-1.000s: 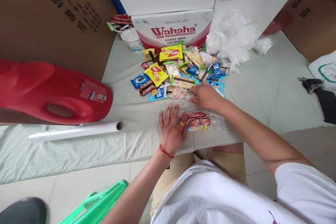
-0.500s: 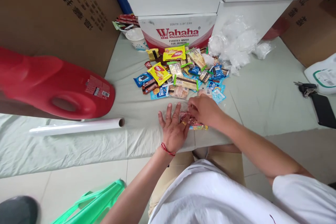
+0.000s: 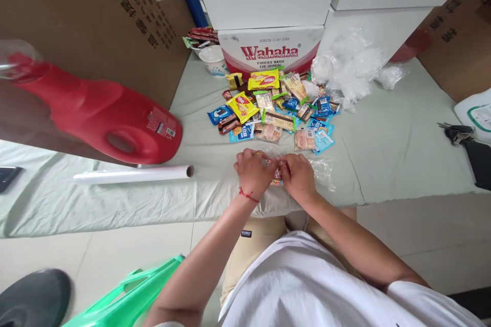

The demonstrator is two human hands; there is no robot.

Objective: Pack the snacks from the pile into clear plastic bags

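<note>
Both hands are right at the front edge of the counter [image 3: 383,148], which has a pale green cloth over it. The left hand [image 3: 253,172], the one with the red bracelet [image 3: 248,195], is curled in with its fingertips up against those of the right hand [image 3: 301,176], which is curled the same way. They meet over a clear bag [image 3: 324,173] with small red packets [image 3: 276,176] in it. Looks kinda like they're pinching the plastic, but the fingers cover the spot, so I can't tell what exactly each one grips. The bag lies on the cloth, its loose clear end sticking out past the right hand.

Just beyond the hands there's a messy pile of snacks: two yellow nabati packs [image 3: 242,106], blue ones, brown ones, some green-ended bars [image 3: 278,120]. A pale pink pack [image 3: 305,139] sits at the near side of the pile, close to the right hand.

Behind the pile is a Wahaha box [image 3: 233,41], with a paper cup [image 3: 215,61] beside it and crumpled clear plastic [image 3: 356,61] to the right. Way over left you've got a big red jug [image 3: 95,117] and a white roll [image 3: 134,174]. Far right: keys [image 3: 458,134] near a white bottle [image 3: 475,115].
</note>
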